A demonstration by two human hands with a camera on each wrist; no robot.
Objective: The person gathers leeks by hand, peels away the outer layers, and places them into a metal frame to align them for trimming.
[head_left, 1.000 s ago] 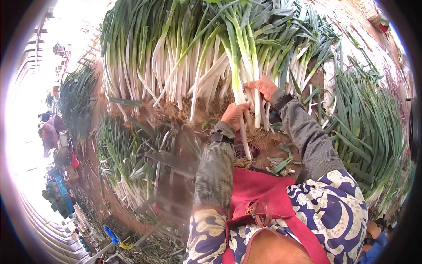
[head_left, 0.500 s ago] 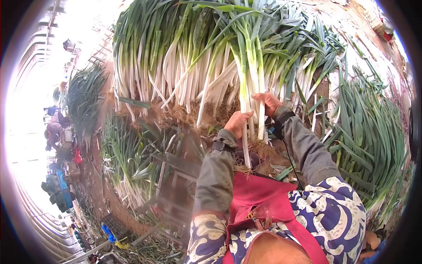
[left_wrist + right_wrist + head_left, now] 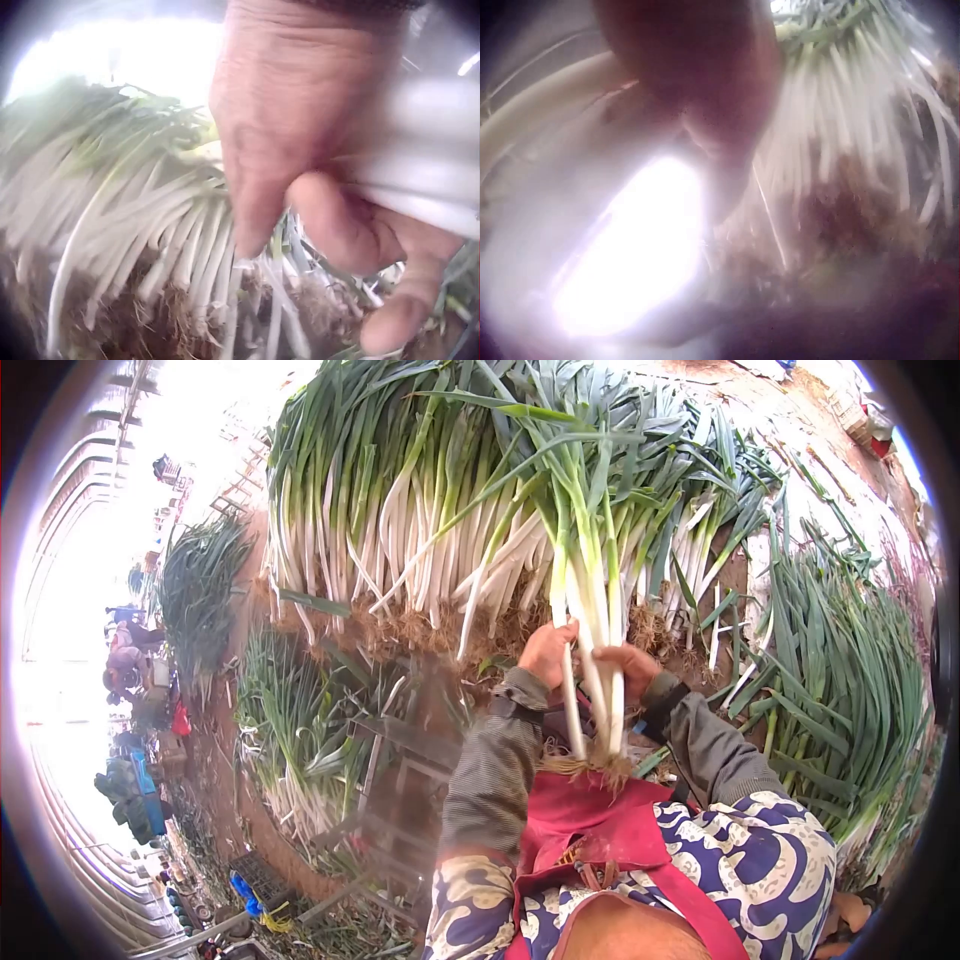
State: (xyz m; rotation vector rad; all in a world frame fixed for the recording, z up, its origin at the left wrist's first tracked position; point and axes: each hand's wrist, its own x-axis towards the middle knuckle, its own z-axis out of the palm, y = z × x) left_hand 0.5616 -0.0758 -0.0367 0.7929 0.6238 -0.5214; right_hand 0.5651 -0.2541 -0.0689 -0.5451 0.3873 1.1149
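Observation:
A few long leeks (image 3: 595,660), white at the stem with green tops, stand out in front of the pile, their roots over the red apron (image 3: 600,820). My left hand (image 3: 548,653) grips them from the left side, fingers curled at the white stems. From the right, my right hand (image 3: 632,665) holds the same stems, its fingers partly behind them. In the left wrist view the left hand (image 3: 300,112) has curled fingers beside a blurred white stem (image 3: 420,150). The right wrist view shows the right hand (image 3: 697,67) against blurred pale stems.
A wide row of leeks (image 3: 430,540) lies beyond the hands, roots toward me. More leeks (image 3: 850,670) lie at the right, others (image 3: 300,720) at the left beside a metal frame (image 3: 400,750). Another person (image 3: 128,660) is at the far left, near a blue crate (image 3: 148,790).
Both hands have come down toward the apron with the held leeks, drawing their roots closer to the body. The pile sits slightly lower and further right in view.

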